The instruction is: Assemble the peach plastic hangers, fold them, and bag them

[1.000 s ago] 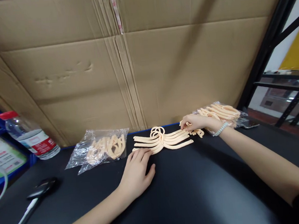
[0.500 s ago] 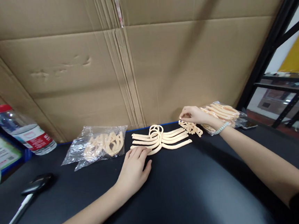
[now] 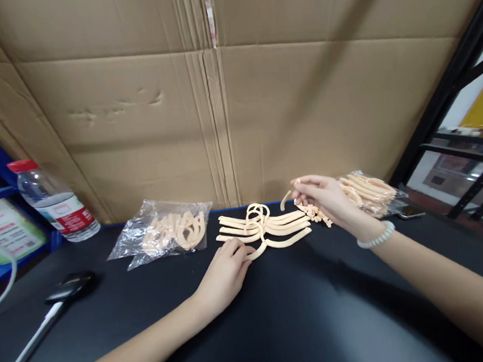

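Observation:
Several cream plastic hangers lie in an overlapping row at the table's middle, their hooks (image 3: 257, 210) bunched together. My left hand (image 3: 227, 269) is closed on the left arm of the nearest hanger (image 3: 287, 242), which lies apart from the others. My right hand (image 3: 321, 196) is raised over a heap of small cream plastic pieces (image 3: 318, 215). Its fingers pinch a small curved cream piece (image 3: 285, 201), whose free end sticks out to the left. Part of the heap is hidden behind this hand.
A clear bag of curved cream parts (image 3: 172, 232) lies left of the hangers, another bag (image 3: 369, 189) at the right beside a phone (image 3: 411, 211). A water bottle (image 3: 60, 205) and a black corded device (image 3: 71, 286) are at the left. A cardboard wall (image 3: 143, 116) stands behind.
My right hand has lifted from the heap with a small curved piece in its fingers. My left hand has closed on the nearest hanger and drawn it slightly towards me. The view has shifted a little.

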The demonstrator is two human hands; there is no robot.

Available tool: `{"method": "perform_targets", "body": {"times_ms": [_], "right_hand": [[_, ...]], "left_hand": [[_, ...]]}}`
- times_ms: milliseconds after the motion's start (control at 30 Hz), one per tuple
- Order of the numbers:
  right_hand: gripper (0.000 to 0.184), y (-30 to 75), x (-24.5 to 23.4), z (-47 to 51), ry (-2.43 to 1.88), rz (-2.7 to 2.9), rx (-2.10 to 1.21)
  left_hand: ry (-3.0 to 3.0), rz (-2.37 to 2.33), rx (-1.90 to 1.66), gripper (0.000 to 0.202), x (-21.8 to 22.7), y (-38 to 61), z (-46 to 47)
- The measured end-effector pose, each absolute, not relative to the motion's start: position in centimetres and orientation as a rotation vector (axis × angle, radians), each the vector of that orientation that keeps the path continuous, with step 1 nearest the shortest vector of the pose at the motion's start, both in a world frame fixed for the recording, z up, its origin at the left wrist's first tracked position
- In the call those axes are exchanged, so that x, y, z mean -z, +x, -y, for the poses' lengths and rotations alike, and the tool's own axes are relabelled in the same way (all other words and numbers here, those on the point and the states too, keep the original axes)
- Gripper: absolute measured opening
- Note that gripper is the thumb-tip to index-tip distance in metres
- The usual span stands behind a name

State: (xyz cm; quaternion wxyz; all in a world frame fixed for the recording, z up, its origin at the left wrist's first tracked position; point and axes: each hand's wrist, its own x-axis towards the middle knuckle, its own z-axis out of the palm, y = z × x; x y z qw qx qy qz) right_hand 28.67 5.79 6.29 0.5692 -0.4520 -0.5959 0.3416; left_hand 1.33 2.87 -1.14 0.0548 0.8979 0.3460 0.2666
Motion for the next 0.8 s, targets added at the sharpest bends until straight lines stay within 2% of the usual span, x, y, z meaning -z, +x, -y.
{"method": "perform_targets", "body": {"times_ms": [67, 133, 367, 600, 800], "right_hand": [[0.032, 28.1, -5.0, -3.9, -1.010, 1.271, -1.081], [0.032, 28.1, -3.5, -2.3, -0.993, 1.202, -1.196], [0.029, 28.9, -1.1, -0.7, -1.089, 1.172, -1.013], [0.038, 29.1, -0.1, -1.3, -1.031, 0.992, -1.258], [0.024, 29.4, 0.7, -1.5, -1.032, 0.975, -1.398]], "left_hand": [[2.729, -1.046, -0.828, 0.024, 1.2, 1.3, -2.8], [2.738, -1.043, -0.855, 0.025, 1.2, 1.2, -2.7], [2.696, -1.061, -0.878, 0.029, 0.9, 1.3, -2.5], [2.581, -1.111, -0.885, 0.026, 0.4, 1.2, -2.7], [2.547, -1.135, -0.997, 0.024, 0.1, 1.2, -2.7]]}}
